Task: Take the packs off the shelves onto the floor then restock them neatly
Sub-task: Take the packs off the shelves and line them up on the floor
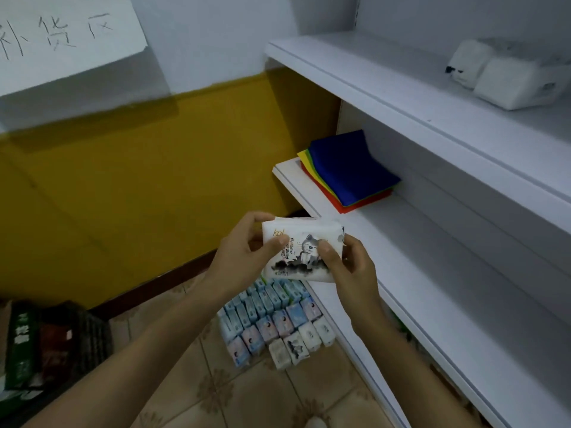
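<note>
A white tissue pack (301,247) printed with a cat is held in the air just in front of the middle shelf (417,273). My left hand (244,254) grips its left end, thumb on the front. My right hand (346,264) grips its right end, thumb pressed on the cat picture. Below on the tiled floor (216,390) lie several small blue, pink and white packs (272,322) in tidy rows beside the shelf's base. Two white packs (506,78) sit on the upper shelf (386,88) at the far right.
A stack of folded coloured cloths (349,171), blue on top, lies at the left end of the middle shelf. Dark boxes (46,344) stand on the floor at the left by the yellow wall (123,196). A paper sign (61,35) hangs upper left.
</note>
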{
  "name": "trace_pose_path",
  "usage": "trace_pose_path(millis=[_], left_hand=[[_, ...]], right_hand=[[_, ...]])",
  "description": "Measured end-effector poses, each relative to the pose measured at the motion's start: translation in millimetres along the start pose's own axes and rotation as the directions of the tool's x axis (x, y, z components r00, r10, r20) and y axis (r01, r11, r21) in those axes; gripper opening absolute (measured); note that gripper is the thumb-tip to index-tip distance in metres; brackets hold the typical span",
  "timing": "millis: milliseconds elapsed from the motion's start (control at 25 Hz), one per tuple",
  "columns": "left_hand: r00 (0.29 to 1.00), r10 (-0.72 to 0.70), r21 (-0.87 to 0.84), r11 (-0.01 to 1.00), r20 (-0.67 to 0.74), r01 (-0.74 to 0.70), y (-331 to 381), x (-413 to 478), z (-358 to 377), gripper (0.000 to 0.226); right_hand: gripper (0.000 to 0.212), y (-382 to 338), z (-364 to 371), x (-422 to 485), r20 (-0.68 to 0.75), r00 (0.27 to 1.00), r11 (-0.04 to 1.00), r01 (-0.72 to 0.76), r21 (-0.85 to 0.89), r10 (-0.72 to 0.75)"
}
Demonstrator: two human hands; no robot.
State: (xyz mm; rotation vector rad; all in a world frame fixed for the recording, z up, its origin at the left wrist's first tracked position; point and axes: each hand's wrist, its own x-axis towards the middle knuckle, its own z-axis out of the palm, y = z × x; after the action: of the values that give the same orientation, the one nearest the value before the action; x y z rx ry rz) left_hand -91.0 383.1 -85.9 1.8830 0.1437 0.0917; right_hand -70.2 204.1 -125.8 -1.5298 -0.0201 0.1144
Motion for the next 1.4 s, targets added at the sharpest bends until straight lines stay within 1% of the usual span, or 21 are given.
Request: trace_pose_path(millis=[80,160,200,280,360,440,480,560,680,720,840,960,1040,1120,1200,1280,1320,1400], left_hand=[[0.999,-0.033,-0.019,0.999,0.037,0.034,-7.9,21.7,-9.3,0.025],[0.996,-0.049,0.005,0.999,0.070,0.049,-14.3,42.3,-19.4,0.014],[0.995,-0.055,0.018,0.998,0.080,0.054,-16.8,52.3,-24.5,0.011],[0.993,-0.053,0.040,0.998,0.102,0.049,-20.7,73.3,-35.2,0.009],[0.987,-0.032,0.017,0.999,0.160,0.030,-22.9,94.1,-47.1,0.004],[0.966,-0.012,-0.019,1.000,0.259,0.018,-29.6,114.6,-59.9,0.003],[0.947,-0.008,-0.017,1.000,0.320,0.014,-34.2,123.3,-67.0,0.005],[0.898,0.040,-0.001,0.999,0.438,-0.044,-43.4,140.4,-80.8,0.005],[0.830,0.108,0.015,0.990,0.546,-0.139,-54.7,159.6,-85.8,0.003],[0.807,0.113,0.005,0.990,0.579,-0.142,-54.3,162.0,-83.3,0.002],[0.710,0.103,-0.009,0.991,0.697,-0.136,-48.2,161.0,-69.0,0.004],[0.615,0.094,-0.010,0.990,0.783,-0.139,-49.8,152.1,-53.5,0.013],[0.581,0.075,0.003,0.991,0.810,-0.132,-56.1,145.2,-45.9,0.015],[0.561,0.088,0.008,0.986,0.823,-0.167,-60.6,138.3,-41.1,0.016],[0.563,0.131,-0.023,0.981,0.816,-0.195,-60.3,132.4,-39.9,0.020],[0.562,0.191,-0.081,0.973,0.804,-0.215,-56.5,128.0,-41.9,0.022],[0.558,0.211,-0.100,0.970,0.803,-0.223,-55.9,126.9,-43.1,0.021],[0.551,0.218,-0.108,0.968,0.806,-0.225,-63.1,126.7,-43.6,0.018]], right_hand=[[0.042,1.8,10.8,19.6,-0.024,0.999,1.000,-0.026,-0.009,0.026],[0.040,2.7,21.9,35.6,-0.039,0.998,0.998,-0.054,-0.011,0.054],[0.039,2.9,26.9,41.7,-0.045,0.997,0.997,-0.070,-0.015,0.069],[0.028,5.0,36.6,52.7,-0.077,0.992,0.995,-0.098,-0.006,0.098],[0.024,5.6,50.1,59.1,-0.153,0.981,0.993,-0.117,-0.002,0.115],[0.027,8.8,66.8,61.1,-0.241,0.963,0.992,-0.127,0.001,0.124],[0.028,11.0,77.3,58.7,-0.296,0.945,0.989,-0.145,0.013,0.142],[0.029,15.0,99.3,52.0,-0.387,0.911,0.989,-0.149,0.016,0.143],[0.031,19.3,121.6,36.4,-0.506,0.846,0.985,-0.167,0.046,0.167],[0.035,20.3,125.7,28.8,-0.549,0.819,0.985,-0.167,0.049,0.166],[0.049,19.4,132.2,3.7,-0.669,0.721,0.980,-0.185,0.070,0.184],[0.047,22.4,130.5,-17.4,-0.742,0.636,0.973,-0.211,0.097,0.211],[0.042,26.8,130.4,-27.6,-0.764,0.602,0.967,-0.230,0.114,0.233],[0.043,32.2,130.9,-37.4,-0.778,0.578,0.963,-0.234,0.131,0.247],[0.044,36.5,131.0,-47.1,-0.794,0.567,0.971,-0.207,0.119,0.218],[0.049,39.7,130.6,-53.5,-0.796,0.578,0.981,-0.167,0.098,0.178],[0.051,41.7,129.4,-55.1,-0.786,0.593,0.983,-0.152,0.102,0.173],[0.049,49.4,126.1,-54.2,-0.744,0.640,0.981,-0.137,0.134,0.191]])
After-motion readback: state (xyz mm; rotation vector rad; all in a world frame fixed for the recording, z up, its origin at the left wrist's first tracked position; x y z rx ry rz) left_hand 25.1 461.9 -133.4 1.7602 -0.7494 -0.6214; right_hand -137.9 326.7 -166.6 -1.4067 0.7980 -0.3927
